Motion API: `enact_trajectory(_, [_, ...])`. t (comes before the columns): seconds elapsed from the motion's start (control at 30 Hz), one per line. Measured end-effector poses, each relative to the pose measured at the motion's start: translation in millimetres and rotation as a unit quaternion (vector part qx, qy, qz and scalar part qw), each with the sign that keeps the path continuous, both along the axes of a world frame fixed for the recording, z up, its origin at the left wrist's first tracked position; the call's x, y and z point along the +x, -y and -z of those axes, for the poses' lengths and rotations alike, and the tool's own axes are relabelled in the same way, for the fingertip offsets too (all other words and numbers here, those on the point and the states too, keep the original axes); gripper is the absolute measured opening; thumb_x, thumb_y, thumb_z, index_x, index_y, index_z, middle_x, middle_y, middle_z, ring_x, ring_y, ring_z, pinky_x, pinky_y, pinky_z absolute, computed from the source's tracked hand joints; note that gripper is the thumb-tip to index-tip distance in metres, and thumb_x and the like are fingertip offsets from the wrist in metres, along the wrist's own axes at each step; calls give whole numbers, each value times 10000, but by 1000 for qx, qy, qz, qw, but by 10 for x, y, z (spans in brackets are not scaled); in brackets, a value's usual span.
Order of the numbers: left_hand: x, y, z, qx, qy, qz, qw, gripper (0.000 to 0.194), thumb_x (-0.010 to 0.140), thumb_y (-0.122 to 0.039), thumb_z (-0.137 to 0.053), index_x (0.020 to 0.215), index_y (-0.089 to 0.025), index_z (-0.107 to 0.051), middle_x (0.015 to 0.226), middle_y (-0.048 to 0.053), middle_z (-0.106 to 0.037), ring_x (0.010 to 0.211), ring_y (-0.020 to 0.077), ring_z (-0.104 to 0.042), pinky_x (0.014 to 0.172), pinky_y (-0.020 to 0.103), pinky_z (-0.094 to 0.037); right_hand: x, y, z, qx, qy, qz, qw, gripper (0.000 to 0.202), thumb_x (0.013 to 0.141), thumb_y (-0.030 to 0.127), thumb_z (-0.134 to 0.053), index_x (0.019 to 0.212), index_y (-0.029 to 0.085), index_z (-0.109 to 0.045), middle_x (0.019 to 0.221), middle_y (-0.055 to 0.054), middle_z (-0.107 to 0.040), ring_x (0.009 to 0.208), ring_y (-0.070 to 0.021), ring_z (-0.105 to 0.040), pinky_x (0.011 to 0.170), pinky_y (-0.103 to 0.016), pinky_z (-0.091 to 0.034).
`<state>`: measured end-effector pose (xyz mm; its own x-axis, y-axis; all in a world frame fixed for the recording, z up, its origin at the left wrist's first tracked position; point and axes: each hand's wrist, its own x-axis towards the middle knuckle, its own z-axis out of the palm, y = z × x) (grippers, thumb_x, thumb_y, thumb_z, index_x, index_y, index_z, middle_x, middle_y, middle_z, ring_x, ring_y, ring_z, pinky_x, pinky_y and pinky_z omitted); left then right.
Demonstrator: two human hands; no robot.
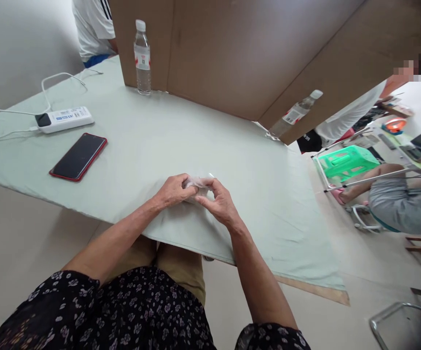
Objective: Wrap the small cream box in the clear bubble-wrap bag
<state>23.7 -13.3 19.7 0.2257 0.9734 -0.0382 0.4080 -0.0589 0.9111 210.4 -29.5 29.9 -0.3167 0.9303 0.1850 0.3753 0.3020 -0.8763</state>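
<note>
Both hands meet over the pale green surface (254,165): left hand (172,190) and right hand (220,203) pinch a small clear plastic piece (196,183) between fingertips. Red phone (78,156) and white power strip (64,119) lie well apart to the left; water bottle (142,57) upright against the cardboard divider (239,53).

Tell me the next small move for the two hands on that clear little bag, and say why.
Probably pull the fingertips gently apart to open it. The left hand and the right hand both pinch the small clear bag between them, just above the table, and its top looks closed, though that is hard to see.
</note>
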Motion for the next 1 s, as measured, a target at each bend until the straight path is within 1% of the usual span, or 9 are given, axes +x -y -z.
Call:
enact_trajectory(0.07, [3, -4, 3, -6, -2, -4, 1000, 210, 764, -382, -609, 835, -186, -632, 735, -25, -605, 654, 138, -507, 590, 258, -373, 5, -1, 3, 8, 9, 0, 1000, 324, 795, 371, -719, 1068, 246, -598, 1099, -43, -706, 1050, -226, -656, 962, -376, -493])
enact_trajectory(0.17, [-5, -17, 12, -17, 14, 3, 1000, 244, 750, -382, -626, 890, -183, -642, 780, -21, -626, 682, 141, -527, 607, 256, -387, -8, -38, -29, 11, 9, 1, 1000, 191, 853, 348, -642, 999, 231, -608, 1002, -33, -709, 958, -200, -669, 905, -348, -507])
enact_trajectory(0.27, [-22, -37, 33, -22, 28, 18, 999, 251, 748, -396, -615, 876, -180, -629, 774, -19, -602, 698, 144, -511, 609, 254, -374, -31, -66, -49, 20, 25, -1, 999, 153, 878, 353, -609, 960, 224, -611, 946, -29, -709, 911, -192, -672, 879, -338, -513])
enact_trajectory(0.43, [-49, -71, 43, -18, 24, 24, 999, 234, 765, -414, -559, 787, -182, -558, 728, -25, -522, 660, 130, -435, 592, 261, -326, -79, 12, 53, 85, 72, 3, 994, 349, 811, 346, -691, 1124, 228, -594, 1177, -86, -703, 1079, -245, -660, 959, -388, -511])
enact_trajectory(0.53, [-75, -82, -3, -25, 26, 50, 998, 251, 750, -429, -570, 794, -181, -565, 721, -24, -514, 652, 131, -442, 587, 263, -330, -92, 52, 106, 100, 74, 28, 992, 340, 802, 316, -676, 1122, 232, -595, 1196, -90, -703, 1097, -251, -659, 972, -397, -509])
enact_trajectory(0.63, [-112, -79, -61, -47, 31, 94, 994, 270, 752, -446, -576, 791, -179, -585, 707, -24, -515, 634, 131, -462, 574, 261, -336, -74, 33, 77, 63, 67, 37, 995, 311, 769, 343, -709, 1043, 228, -619, 1045, -59, -728, 948, -228, -675, 874, -364, -525])
enact_trajectory(0.8, [-155, -59, -122, 1, -19, 129, 991, 332, 768, -494, -592, 706, -168, -622, 690, -10, -546, 655, 134, -470, 606, 265, -344, -27, -39, -25, -45, 0, 13, 999, 291, 709, 407, -777, 866, 223, -616, 811, 1, -702, 774, -184, -647, 741, -319, -511])
enact_trajectory(0.9, [-152, -51, -150, -8, 12, 151, 988, 314, 756, -470, -619, 793, -165, -686, 779, 10, -628, 707, 147, -521, 649, 267, -390, -16, -66, -19, -126, -76, -15, 989, 312, 735, 444, -787, 872, 224, -613, 739, 2, -711, 733, -192, -668, 712, -332, -525])
enact_trajectory(1.0, [-132, -46, -162, -52, 75, 133, 987, 320, 726, -386, -651, 950, -163, -698, 827, 20, -677, 759, 163, -573, 690, 271, -432, 1, -100, 37, -161, -115, -19, 980, 355, 726, 478, -809, 886, 215, -634, 739, -7, -715, 732, -198, -674, 731, -346, -525])
